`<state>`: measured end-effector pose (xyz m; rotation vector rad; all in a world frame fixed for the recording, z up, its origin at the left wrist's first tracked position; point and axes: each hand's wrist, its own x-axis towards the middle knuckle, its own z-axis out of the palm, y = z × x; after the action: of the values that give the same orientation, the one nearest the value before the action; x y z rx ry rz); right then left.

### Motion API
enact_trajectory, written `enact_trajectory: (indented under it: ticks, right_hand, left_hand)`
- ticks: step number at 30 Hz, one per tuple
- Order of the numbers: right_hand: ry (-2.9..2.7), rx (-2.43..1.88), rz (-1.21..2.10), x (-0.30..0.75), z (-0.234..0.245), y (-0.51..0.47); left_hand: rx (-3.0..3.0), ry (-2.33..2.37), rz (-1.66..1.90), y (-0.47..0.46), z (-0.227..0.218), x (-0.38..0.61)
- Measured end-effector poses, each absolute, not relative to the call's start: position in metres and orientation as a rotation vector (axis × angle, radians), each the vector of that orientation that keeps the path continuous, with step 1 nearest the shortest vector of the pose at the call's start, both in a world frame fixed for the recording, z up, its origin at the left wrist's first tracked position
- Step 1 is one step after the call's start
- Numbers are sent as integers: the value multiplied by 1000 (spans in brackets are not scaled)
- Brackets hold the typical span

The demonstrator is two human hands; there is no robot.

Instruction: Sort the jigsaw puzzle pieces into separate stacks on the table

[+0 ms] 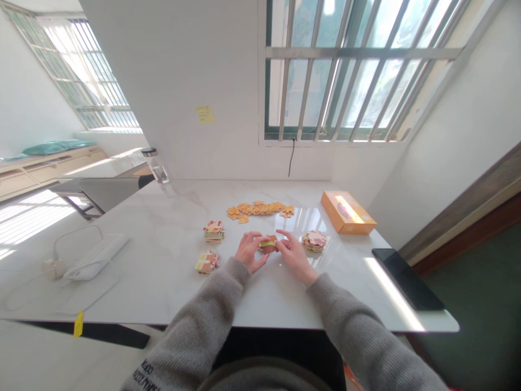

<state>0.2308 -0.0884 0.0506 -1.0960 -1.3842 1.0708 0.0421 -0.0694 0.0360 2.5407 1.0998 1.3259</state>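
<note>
My left hand point(249, 251) and my right hand point(293, 255) meet over a small stack of puzzle pieces point(268, 244) in the middle of the white marble table point(163, 282). Both hands curl round the stack, fingers pinching its sides. Another stack of pieces point(314, 240) lies just right of my right hand. Two more stacks point(214, 231) point(207, 262) lie to the left of my left hand. A row of loose orange pieces point(260, 209) is spread farther back.
An orange box point(347, 212) sits at the back right. A black tablet point(407, 277) lies by the right edge. A white power strip with cable point(95, 256) lies at the left. A glass bottle point(155, 165) stands at the back left by the wall.
</note>
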Motion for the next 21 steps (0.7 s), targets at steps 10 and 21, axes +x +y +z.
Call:
enact_trajectory:
  ticks: [10, 21]
  right_hand:
    - [-1311, -1095, 1004, 236, 49, -86]
    - [-1600, -1127, 878, 233, 45, -88]
  left_hand:
    - [2466, 1222, 1343, -97, 71, 18]
    - [2316, 1457, 1043, -34, 98, -126]
